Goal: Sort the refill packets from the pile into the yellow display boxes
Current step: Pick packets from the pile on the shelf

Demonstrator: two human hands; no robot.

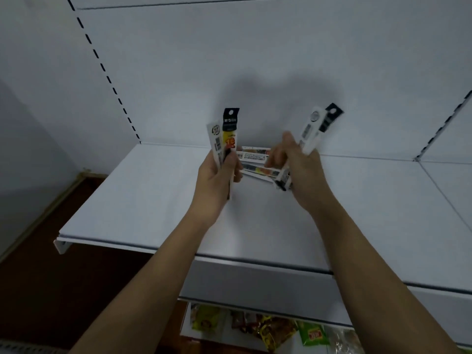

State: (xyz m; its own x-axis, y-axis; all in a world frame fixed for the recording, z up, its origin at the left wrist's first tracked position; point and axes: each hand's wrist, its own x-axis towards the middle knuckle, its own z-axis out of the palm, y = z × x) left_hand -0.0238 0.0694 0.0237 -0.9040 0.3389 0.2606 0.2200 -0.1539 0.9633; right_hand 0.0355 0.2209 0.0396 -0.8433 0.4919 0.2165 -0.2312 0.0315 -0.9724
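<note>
My left hand (pixel 218 175) grips two upright refill packets (pixel 226 135) above the white shelf (pixel 132 200): a white one with a barcode and a yellow one with a black top. My right hand (pixel 297 164) holds two more packets (pixel 315 129), one white and one black, tilted to the right, their lower ends sticking out below the palm. Between the hands a small pile of packets (pixel 255 159) lies flat on the shelf near the back panel. No yellow display box is in view.
The shelf's front edge (pixel 255 261) runs across under my forearms. A lower shelf holds several colourful snack bags (pixel 268 328). A dark floor (pixel 51 277) lies to the left. A second shelf bay (pixel 449 180) adjoins on the right.
</note>
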